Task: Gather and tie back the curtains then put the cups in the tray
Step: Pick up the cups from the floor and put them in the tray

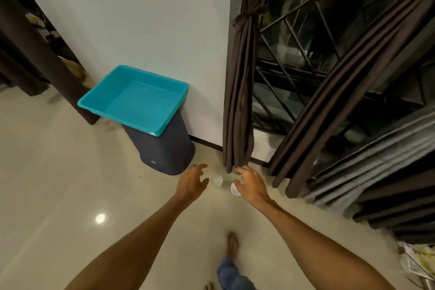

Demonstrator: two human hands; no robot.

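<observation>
A clear plastic cup (217, 181) stands on the floor, and a white cup (235, 189) sits just to its right. My left hand (193, 182) hovers with fingers spread right beside the clear cup, without holding it. Over the white cup is my right hand (250, 183), fingers loosely spread, thumb at the cup's rim; no closed grip shows. The empty teal tray (134, 99) rests on a dark upturned bin (164, 150) against the wall. The left brown curtain (242, 77) is gathered and knotted with a tie-back (249, 12). The right brown curtain (353, 73) hangs slanted across the window.
A window with a metal grille (306, 30) lies behind the curtains. Grey folded fabric (376, 160) and papers (416, 263) lie at the right. Another dark curtain (35, 42) hangs at far left. My bare foot (233, 245) stands on the glossy tiled floor (58, 183).
</observation>
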